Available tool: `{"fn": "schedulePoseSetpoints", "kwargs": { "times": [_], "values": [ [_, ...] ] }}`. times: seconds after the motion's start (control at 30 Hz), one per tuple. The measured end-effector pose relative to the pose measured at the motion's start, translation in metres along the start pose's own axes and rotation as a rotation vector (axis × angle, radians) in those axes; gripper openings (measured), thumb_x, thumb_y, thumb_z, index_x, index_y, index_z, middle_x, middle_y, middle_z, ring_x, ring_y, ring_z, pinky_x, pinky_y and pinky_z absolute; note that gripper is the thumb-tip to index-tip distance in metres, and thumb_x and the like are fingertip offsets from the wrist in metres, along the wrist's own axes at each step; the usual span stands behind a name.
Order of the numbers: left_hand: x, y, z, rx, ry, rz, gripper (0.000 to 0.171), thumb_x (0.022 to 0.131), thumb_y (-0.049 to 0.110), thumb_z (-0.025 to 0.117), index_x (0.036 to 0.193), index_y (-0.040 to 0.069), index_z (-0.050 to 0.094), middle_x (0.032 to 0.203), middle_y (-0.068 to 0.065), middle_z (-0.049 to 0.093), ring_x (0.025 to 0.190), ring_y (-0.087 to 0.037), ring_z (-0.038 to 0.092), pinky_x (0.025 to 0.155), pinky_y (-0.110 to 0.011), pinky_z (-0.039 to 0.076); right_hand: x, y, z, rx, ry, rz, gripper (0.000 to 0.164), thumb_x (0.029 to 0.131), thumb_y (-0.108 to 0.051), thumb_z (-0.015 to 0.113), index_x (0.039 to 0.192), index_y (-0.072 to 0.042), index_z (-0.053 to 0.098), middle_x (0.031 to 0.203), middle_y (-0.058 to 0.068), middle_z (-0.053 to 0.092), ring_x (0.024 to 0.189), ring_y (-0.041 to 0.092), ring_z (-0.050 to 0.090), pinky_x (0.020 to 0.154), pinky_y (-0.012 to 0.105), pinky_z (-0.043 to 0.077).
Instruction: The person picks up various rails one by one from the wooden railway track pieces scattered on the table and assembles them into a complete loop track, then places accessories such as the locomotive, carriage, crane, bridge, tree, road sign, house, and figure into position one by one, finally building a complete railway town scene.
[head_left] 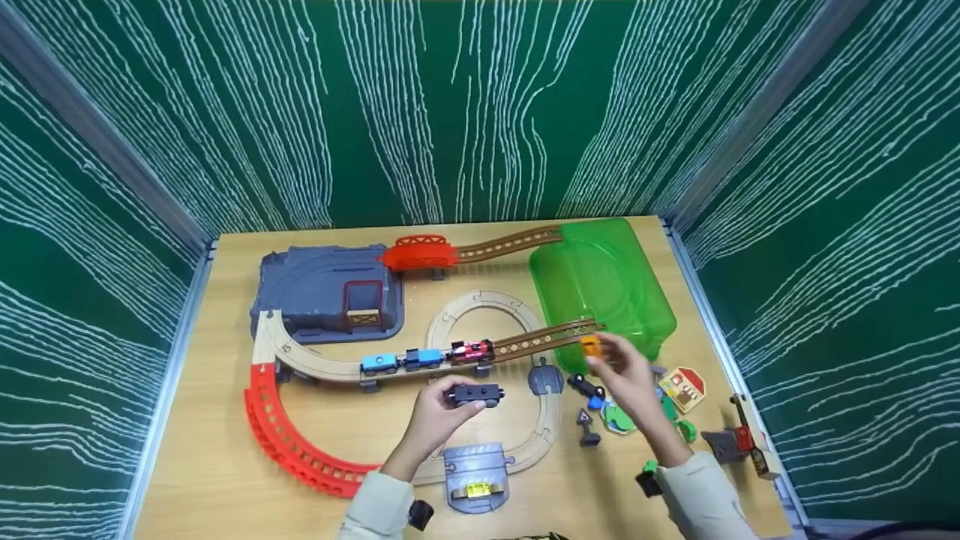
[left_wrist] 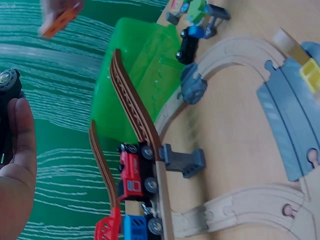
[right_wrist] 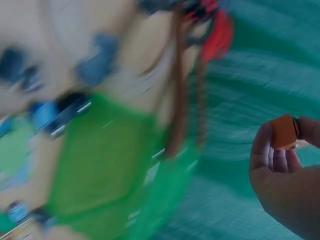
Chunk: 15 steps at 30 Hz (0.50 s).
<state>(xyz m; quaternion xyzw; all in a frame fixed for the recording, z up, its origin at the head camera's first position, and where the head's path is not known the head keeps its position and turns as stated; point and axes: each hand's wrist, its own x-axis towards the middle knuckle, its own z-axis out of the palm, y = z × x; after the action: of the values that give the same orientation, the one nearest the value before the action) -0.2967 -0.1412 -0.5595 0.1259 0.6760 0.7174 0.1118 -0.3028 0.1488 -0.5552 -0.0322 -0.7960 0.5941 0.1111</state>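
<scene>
My left hand [head_left: 436, 414] grips a dark flat train wagon [head_left: 477, 394] above the middle of the track loop. In the left wrist view only the wagon's dark end with a wheel [left_wrist: 7, 80] shows beside the fingers. My right hand [head_left: 624, 369] pinches a small orange block-like piece [head_left: 591, 346], raised near the green box's front. The right wrist view shows this orange piece [right_wrist: 284, 132] between thumb and fingers. Behind the left hand, a red toy engine [head_left: 472, 350] and two blue wagons [head_left: 424, 359] stand coupled on the raised wooden track [head_left: 322, 365].
A translucent green box [head_left: 600, 285] stands at the back right, a grey tunnel block [head_left: 322, 281] at the back left. Red curved track [head_left: 289, 442] runs along the left. Several small toys, including a black wagon [head_left: 586, 385] and a crane [head_left: 750, 435], lie at the right.
</scene>
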Motion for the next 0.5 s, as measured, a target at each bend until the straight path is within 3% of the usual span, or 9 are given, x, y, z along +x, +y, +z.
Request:
{"fn": "schedulePoseSetpoints", "kwargs": {
  "times": [0.13, 0.27, 0.4, 0.5],
  "values": [
    [0.004, 0.005, 0.005, 0.008, -0.013, 0.0, 0.027, 0.073, 0.001, 0.067, 0.098, -0.006, 0.058, 0.094, -0.015, 0.058, 0.08, -0.016, 0.058, 0.066, -0.028, 0.052, 0.001, -0.027, 0.027, 0.102, -0.156, -0.069, 0.037, 0.075, 0.005, 0.062, 0.111, 0.006, 0.052, 0.095, 0.02, 0.057, 0.081, 0.021, 0.056, 0.068, 0.026, 0.051],
    [0.006, 0.01, 0.008, 0.03, -0.009, -0.019, 0.028, 0.073, 0.003, 0.068, 0.099, -0.005, 0.059, 0.094, -0.012, 0.058, 0.079, -0.015, 0.058, 0.066, -0.028, 0.052, 0.002, -0.045, 0.049, 0.193, -0.354, -0.139, 0.036, 0.081, 0.004, 0.054, 0.116, 0.008, 0.045, 0.099, 0.022, 0.053, 0.085, 0.019, 0.055, 0.07, 0.03, 0.05],
    [0.006, 0.012, 0.01, 0.06, -0.001, -0.028, 0.029, 0.073, 0.004, 0.068, 0.1, -0.004, 0.059, 0.095, -0.012, 0.059, 0.08, -0.015, 0.058, 0.066, -0.028, 0.052, -0.001, -0.066, 0.065, 0.213, -0.547, -0.144, 0.032, 0.086, 0.003, 0.048, 0.118, 0.008, 0.044, 0.105, 0.022, 0.052, 0.086, 0.025, 0.054, 0.072, 0.032, 0.049],
    [0.005, 0.011, 0.01, 0.075, 0.0, -0.019, 0.03, 0.074, 0.004, 0.068, 0.101, -0.003, 0.059, 0.098, -0.014, 0.059, 0.083, -0.017, 0.059, 0.068, -0.027, 0.051, -0.005, -0.08, 0.074, 0.141, -0.658, -0.144, 0.031, 0.089, 0.0, 0.045, 0.119, 0.004, 0.046, 0.11, 0.018, 0.053, 0.093, 0.03, 0.054, 0.079, 0.033, 0.048]
  ]
}}
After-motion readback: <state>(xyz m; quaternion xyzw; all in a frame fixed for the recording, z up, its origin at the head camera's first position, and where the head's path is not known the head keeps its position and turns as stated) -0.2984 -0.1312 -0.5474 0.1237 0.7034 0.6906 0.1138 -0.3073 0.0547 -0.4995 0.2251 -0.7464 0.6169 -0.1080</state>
